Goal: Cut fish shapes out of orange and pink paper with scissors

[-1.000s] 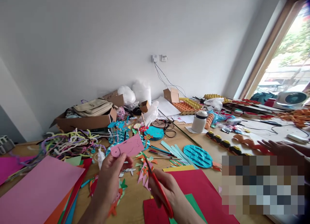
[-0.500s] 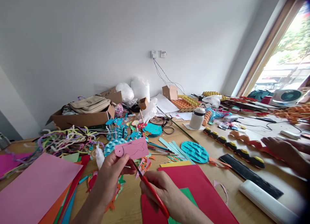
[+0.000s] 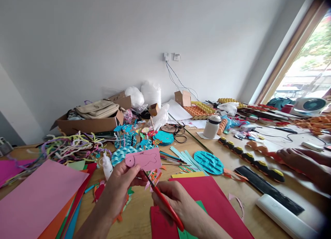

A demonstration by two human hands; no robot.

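Note:
My left hand (image 3: 126,180) pinches a small pink paper piece (image 3: 148,158) by its lower left edge. A fish outline with a round eye is drawn on the paper in dark line. My right hand (image 3: 173,199) is closed around red-handled scissors (image 3: 165,201), whose dark blades point up and left to the paper's lower edge. Whether the blades are apart I cannot tell. Paper scraps (image 3: 155,177) in pink and orange lie on the table behind the blades. Under my right hand is a red paper sheet (image 3: 214,197) with a green piece (image 3: 200,206) on it.
Coloured sheets topped by pink paper (image 3: 43,194) lie at left, near a white glue bottle (image 3: 107,168). A textured blue disc (image 3: 208,162), black strip (image 3: 269,187) and white case (image 3: 281,215) lie right. Another person's hands (image 3: 300,159) rest at far right. Behind stands a cardboard box (image 3: 88,126).
The pink paper turns slightly, facing me more squarely. Both hands keep their grips, and the scissors stay at its lower edge. The view shifts slightly.

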